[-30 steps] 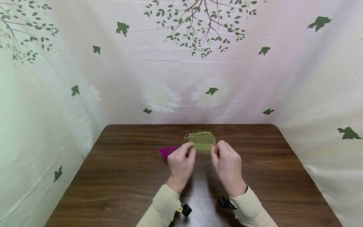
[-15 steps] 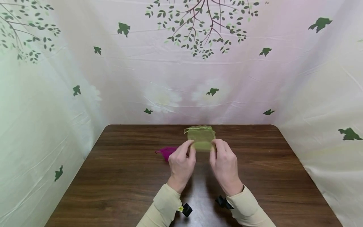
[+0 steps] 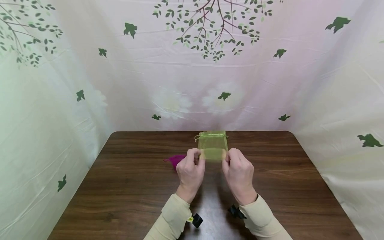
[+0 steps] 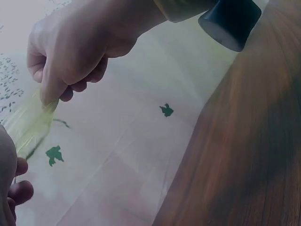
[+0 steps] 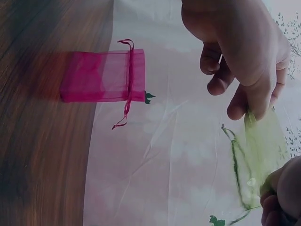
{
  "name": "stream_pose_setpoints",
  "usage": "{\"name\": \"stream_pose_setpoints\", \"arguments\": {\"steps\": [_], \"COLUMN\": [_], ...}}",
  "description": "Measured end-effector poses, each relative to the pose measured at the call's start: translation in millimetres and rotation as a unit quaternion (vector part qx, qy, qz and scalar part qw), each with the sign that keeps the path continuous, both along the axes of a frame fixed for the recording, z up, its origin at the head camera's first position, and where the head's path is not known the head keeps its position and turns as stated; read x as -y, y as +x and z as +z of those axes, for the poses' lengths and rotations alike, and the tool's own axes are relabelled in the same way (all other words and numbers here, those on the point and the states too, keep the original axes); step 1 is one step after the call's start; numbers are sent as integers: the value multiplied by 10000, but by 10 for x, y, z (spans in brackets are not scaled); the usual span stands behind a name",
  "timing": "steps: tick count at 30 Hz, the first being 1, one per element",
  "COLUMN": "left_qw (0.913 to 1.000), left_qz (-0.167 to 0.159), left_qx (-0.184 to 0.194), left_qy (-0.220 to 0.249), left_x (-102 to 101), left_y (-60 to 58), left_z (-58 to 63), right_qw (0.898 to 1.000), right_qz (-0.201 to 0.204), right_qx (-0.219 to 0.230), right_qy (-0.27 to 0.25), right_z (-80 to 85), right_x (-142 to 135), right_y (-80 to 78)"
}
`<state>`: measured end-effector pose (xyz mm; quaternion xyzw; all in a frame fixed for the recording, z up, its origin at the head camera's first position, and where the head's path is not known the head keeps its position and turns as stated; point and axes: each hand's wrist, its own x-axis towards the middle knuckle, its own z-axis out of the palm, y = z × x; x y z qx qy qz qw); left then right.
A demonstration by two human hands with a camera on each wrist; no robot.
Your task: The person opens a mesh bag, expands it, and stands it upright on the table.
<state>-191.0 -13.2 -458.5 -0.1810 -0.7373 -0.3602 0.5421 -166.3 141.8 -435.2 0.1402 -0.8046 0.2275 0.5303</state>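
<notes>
In the head view, a sheer yellow-green drawstring pouch (image 3: pixel 213 141) is stretched between both hands above the far middle of the table. My left hand (image 3: pixel 190 171) pinches its near left corner between thumb and fingers. Its near right corner is gripped the same way by my right hand (image 3: pixel 240 173). The drawstring edge points away, with cord loops out at the sides. Through the thin fabric some fingertips show. A magenta drawstring pouch (image 3: pixel 175 161) rests on the table, partly hidden behind the left hand; the right wrist view shows this magenta pouch (image 5: pixel 104 76) whole, with its cords.
The dark wood table (image 3: pixel 129 200) has rounded far corners. Pale cloth (image 3: pixel 192 80) printed with branches and birds hangs behind it and along both sides. A black wrist camera (image 3: pixel 197 220) sits by the left sleeve, and another black device (image 3: pixel 236 212) by the right.
The yellow-green pouch has turned so that its flat face shows more fully, its drawstring edge rising farther back. Both hands keep hold of its corners, shifting only slightly. The magenta pouch stays put.
</notes>
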Motion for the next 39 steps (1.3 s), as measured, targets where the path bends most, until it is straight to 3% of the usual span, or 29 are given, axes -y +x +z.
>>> {"name": "stream_pose_setpoints", "arguments": {"steps": [5,15,23,33,39], "left_qw": [9997,9996,9986,9971,9994], "left_qz": [131,162,-95,-266,-130], "left_qx": [176,-47,-516,-643,-167], "left_qy": [-147,-237,8,323,265], "left_x": [12,38,38,-2,14], "left_y": [9,1,-33,-36,-38], "left_z": [19,66,73,64,85], "right_qw": [9999,9999,9995,9993,9992], "right_qz": [-69,-97,148,-16,-117], "right_qx": [110,36,30,-343,-324], "right_qy": [-5,-51,-277,-119,-191], "right_z": [10,16,41,36,16], "right_x": [9,27,47,96,65], "right_y": [-4,-14,-32,-52,-74]}}
